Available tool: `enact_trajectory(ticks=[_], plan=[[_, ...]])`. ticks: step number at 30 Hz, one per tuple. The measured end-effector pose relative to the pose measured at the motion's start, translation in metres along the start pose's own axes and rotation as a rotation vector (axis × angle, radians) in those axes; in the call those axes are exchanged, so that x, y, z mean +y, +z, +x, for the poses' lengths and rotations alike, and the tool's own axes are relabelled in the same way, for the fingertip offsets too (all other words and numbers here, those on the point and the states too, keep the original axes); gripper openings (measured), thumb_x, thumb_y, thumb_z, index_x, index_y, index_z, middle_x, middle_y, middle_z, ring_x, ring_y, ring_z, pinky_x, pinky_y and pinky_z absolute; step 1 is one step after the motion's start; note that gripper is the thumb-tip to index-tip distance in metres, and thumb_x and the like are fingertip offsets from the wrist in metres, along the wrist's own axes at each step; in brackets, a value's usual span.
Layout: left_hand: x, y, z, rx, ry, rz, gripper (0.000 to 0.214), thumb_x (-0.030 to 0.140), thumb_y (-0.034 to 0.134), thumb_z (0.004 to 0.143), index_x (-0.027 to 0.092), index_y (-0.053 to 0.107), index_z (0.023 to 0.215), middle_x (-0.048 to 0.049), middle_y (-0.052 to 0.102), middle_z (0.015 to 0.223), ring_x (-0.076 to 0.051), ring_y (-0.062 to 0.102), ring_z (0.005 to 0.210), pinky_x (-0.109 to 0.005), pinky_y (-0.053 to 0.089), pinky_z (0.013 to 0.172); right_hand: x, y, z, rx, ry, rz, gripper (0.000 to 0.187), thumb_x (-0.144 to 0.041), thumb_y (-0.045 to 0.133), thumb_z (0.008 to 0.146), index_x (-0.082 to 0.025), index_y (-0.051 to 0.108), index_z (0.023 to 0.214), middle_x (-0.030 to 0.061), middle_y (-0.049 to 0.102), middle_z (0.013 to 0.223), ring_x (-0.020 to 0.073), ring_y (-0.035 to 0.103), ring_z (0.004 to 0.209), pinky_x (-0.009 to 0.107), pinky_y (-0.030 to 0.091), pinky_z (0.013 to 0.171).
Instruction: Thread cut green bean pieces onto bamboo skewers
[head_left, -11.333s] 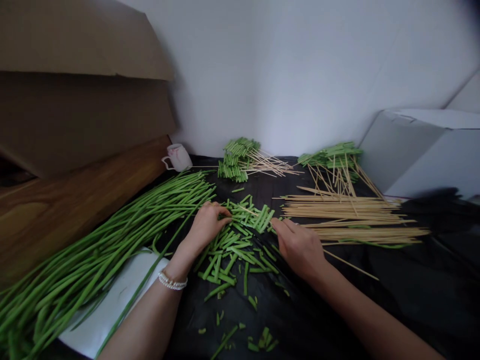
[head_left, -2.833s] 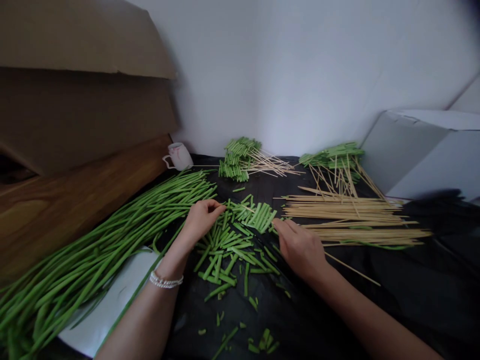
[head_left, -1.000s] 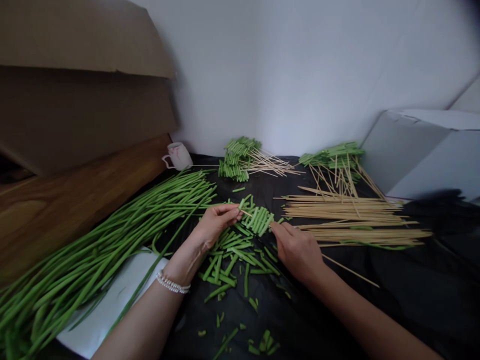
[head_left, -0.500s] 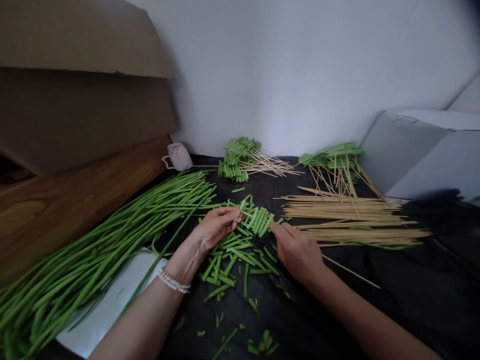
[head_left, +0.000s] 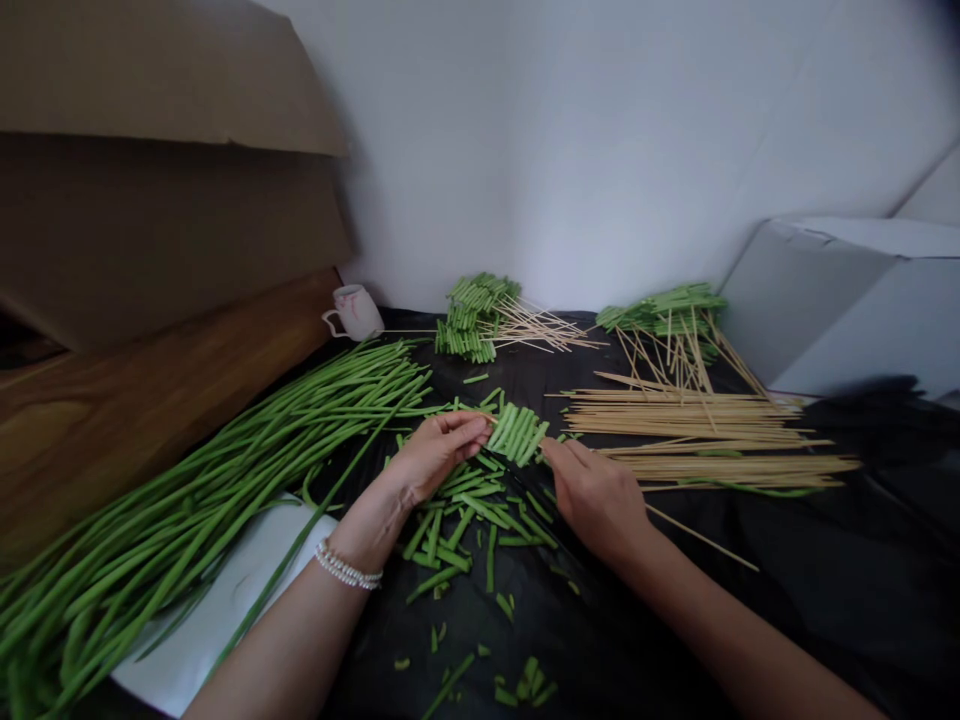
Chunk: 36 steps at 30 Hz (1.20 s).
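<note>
Between my hands a thin wooden skewer carries a row of cut green bean pieces [head_left: 517,435], lined up side by side across it. My right hand [head_left: 596,495] is closed around the skewer [head_left: 701,536], whose long end sticks out behind the hand to the lower right. At the other end, the fingers and thumb of my left hand [head_left: 446,450] pinch the skewer's tip, just beside the threaded row. Whether a bean piece is also in those fingers is hidden. Loose cut bean pieces [head_left: 472,505] lie heaped below my hands on the black sheet [head_left: 600,640].
Long whole beans [head_left: 225,490] spread at left over a white board [head_left: 199,640]. Bare skewers [head_left: 690,415] lie at right. Filled skewers are piled at back centre [head_left: 480,310] and back right [head_left: 667,305]. A mug [head_left: 356,312], cardboard box [head_left: 165,100] and white box [head_left: 862,300] stand around.
The slanted bean piece near my left fingers now lines up with the row on the skewer. My left hand has shifted slightly right, close against the row. My right hand stays almost still.
</note>
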<state>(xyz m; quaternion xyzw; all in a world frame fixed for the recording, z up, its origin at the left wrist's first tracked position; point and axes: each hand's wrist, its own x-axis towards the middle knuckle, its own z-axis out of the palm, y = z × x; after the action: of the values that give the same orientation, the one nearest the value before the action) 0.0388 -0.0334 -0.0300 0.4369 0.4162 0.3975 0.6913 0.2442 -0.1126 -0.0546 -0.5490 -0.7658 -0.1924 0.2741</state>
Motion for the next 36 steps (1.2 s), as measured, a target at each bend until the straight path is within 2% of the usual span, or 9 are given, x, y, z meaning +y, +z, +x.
enact_trajectory(ticks=[3, 6, 10, 14, 20, 23, 26, 31, 36], plan=[[0.006, -0.013, 0.004, 0.128, 0.162, 0.216, 0.035, 0.038, 0.08, 0.064, 0.013, 0.074, 0.088, -0.0065, 0.071, 0.083, -0.014, 0.061, 0.075, -0.026, 0.045, 0.075, 0.006, -0.002, 0.001, 0.029, 0.03, -0.023, 0.027, -0.016, 0.043, 0.09, -0.018, 0.067, 0.102, 0.0005, 0.063, 0.072, 0.0122, 0.054, 0.061, 0.028, 0.029, 0.056], [0.009, -0.02, 0.006, 0.193, 0.294, 0.528, 0.025, 0.033, 0.075, 0.069, 0.014, 0.074, 0.084, -0.0077, 0.073, 0.088, -0.018, 0.062, 0.08, -0.03, 0.045, 0.079, 0.008, -0.002, 0.002, 0.031, 0.031, -0.033, 0.027, -0.016, 0.043, 0.089, -0.019, 0.066, 0.102, 0.0009, 0.064, 0.073, 0.0113, 0.053, 0.06, 0.027, 0.027, 0.055], [0.005, -0.019, 0.005, 0.093, 0.322, 0.96, 0.015, 0.026, 0.07, 0.071, 0.016, 0.074, 0.082, -0.0069, 0.072, 0.087, -0.021, 0.062, 0.081, -0.033, 0.044, 0.076, 0.006, -0.003, 0.002, 0.024, 0.024, -0.035, 0.027, -0.015, 0.043, 0.089, -0.019, 0.067, 0.1, -0.0002, 0.061, 0.069, 0.0109, 0.051, 0.058, 0.027, 0.026, 0.055], [-0.002, -0.019, 0.004, 0.014, 0.417, 1.309, 0.012, 0.022, 0.071, 0.069, 0.02, 0.074, 0.08, -0.0051, 0.069, 0.086, -0.024, 0.057, 0.09, -0.036, 0.041, 0.083, 0.005, -0.003, 0.002, 0.018, 0.027, -0.027, 0.027, -0.016, 0.042, 0.091, -0.019, 0.067, 0.101, -0.0004, 0.061, 0.069, 0.011, 0.051, 0.058, 0.027, 0.026, 0.055], [-0.003, -0.022, 0.004, -0.073, 0.551, 1.489, 0.006, 0.022, 0.071, 0.072, 0.02, 0.07, 0.078, -0.0049, 0.066, 0.084, -0.023, 0.054, 0.088, -0.035, 0.039, 0.083, 0.004, -0.001, 0.001, 0.011, 0.02, -0.011, 0.026, -0.017, 0.043, 0.092, -0.019, 0.067, 0.1, 0.0001, 0.062, 0.071, 0.0119, 0.053, 0.061, 0.027, 0.028, 0.057], [0.003, -0.021, 0.002, -0.08, 0.569, 1.436, 0.004, 0.023, 0.068, 0.076, 0.019, 0.069, 0.078, -0.004, 0.068, 0.083, -0.022, 0.055, 0.086, -0.034, 0.039, 0.082, 0.005, -0.001, 0.001, 0.019, 0.02, -0.014, 0.025, -0.017, 0.043, 0.091, -0.019, 0.067, 0.101, -0.0001, 0.061, 0.071, 0.0121, 0.053, 0.061, 0.027, 0.028, 0.056], [0.009, -0.019, 0.001, -0.005, 0.509, 1.26, 0.006, 0.023, 0.065, 0.078, 0.019, 0.07, 0.079, -0.0029, 0.07, 0.08, -0.02, 0.059, 0.08, -0.031, 0.041, 0.077, 0.005, -0.001, 0.001, 0.023, 0.019, -0.015, 0.026, -0.017, 0.043, 0.091, -0.019, 0.067, 0.101, -0.0004, 0.061, 0.07, 0.0121, 0.052, 0.061, 0.027, 0.028, 0.056], [0.009, -0.016, 0.003, 0.166, 0.334, 0.681, 0.018, 0.029, 0.073, 0.071, 0.017, 0.075, 0.085, -0.0051, 0.074, 0.084, -0.018, 0.063, 0.077, -0.029, 0.044, 0.076, 0.005, -0.001, 0.0, 0.009, 0.028, -0.007, 0.026, -0.017, 0.042, 0.091, -0.019, 0.066, 0.102, -0.0004, 0.061, 0.071, 0.0112, 0.052, 0.061, 0.027, 0.028, 0.056], [0.004, -0.012, 0.004, 0.08, 0.088, 0.079, 0.031, 0.035, 0.084, 0.06, 0.016, 0.076, 0.083, -0.0042, 0.071, 0.08, -0.012, 0.058, 0.07, -0.024, 0.043, 0.068, 0.003, -0.001, 0.0, -0.001, 0.023, 0.014, 0.027, -0.016, 0.042, 0.09, -0.019, 0.066, 0.102, 0.0002, 0.062, 0.073, 0.0109, 0.053, 0.062, 0.027, 0.028, 0.056]])
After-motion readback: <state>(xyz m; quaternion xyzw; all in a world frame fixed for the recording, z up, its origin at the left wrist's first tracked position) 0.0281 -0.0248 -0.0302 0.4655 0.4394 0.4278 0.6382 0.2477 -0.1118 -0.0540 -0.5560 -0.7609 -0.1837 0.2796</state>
